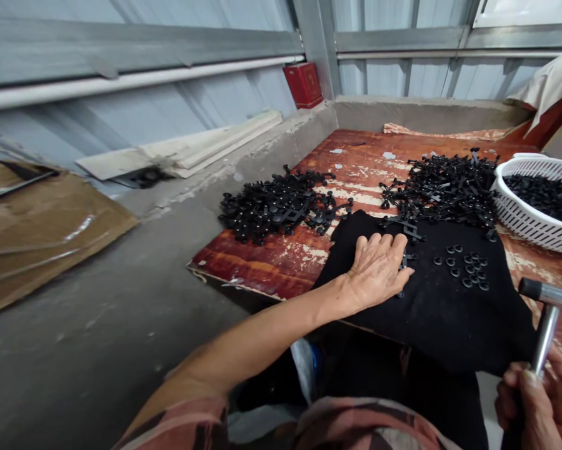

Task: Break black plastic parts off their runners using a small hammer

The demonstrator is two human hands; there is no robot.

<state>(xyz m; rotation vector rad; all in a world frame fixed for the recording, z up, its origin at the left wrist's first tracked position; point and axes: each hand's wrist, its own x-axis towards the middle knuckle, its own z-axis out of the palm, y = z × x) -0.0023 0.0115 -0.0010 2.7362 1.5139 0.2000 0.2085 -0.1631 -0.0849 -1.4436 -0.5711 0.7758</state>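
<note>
The left hand point(379, 265) rests palm-down at the left side of a black cloth point(440, 325), its fingers bent and close together, covering most of a black jointed part point(406, 258); whether they pinch it or merely press on it cannot be told. The right hand point(538, 400), at the right edge of the view, has its fingers wrapped around the handle of a hammer point(547, 325), the head raised and well apart from the left hand. Judged hazards: a stray blow could bruise the left fingers, since they lie over the part; a tug on the cloth, which overhangs the near edge, could scatter the loose round pieces point(471, 269); the right-hand heap point(449, 187), reaching the cloth's far edge, could spill parts among them. The tabletop point(262, 265) is reddish brown, its finish worn through in pale patches; it also carries a left-hand heap point(271, 206) and a white slotted basket point(519, 215) of black pieces. The room has corrugated metal walls point(388, 78) above a concrete ledge point(299, 137) bearing a red box point(304, 85); brown cardboard point(46, 231) stands at left.
</note>
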